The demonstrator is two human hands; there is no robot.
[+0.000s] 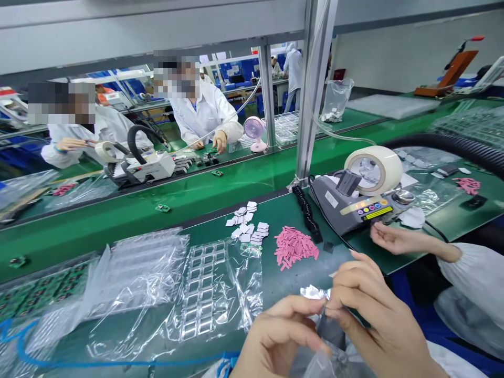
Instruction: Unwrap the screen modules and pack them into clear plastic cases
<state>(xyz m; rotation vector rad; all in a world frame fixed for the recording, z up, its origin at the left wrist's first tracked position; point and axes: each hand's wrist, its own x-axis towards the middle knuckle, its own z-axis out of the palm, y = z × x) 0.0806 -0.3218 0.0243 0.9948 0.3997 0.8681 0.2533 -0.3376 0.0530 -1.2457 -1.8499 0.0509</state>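
Observation:
My left hand (pixel 281 328) and my right hand (pixel 372 307) meet low in the head view, thumbs and fingertips pinched together over something small that they mostly cover. Beside the fingertips shows a crinkled silvery piece (pixel 313 292); whether it is held or lies behind them I cannot tell. Crumpled clear plastic (pixel 328 363) shows under both hands. Beyond them on the green bench lie a heap of pink strips (pixel 294 248), white square pads (pixel 249 228) and a small circuit board (pixel 251 249).
Left of my hands lie a clear blister tray (pixel 203 289), plastic-wrapped trays (pixel 144 273) and green boards (pixel 47 287). A tape dispenser (pixel 334 207) stands to the right, with a co-worker's hand (pixel 397 240) at it. Across the green conveyor (pixel 220 191) sit two people in white coats.

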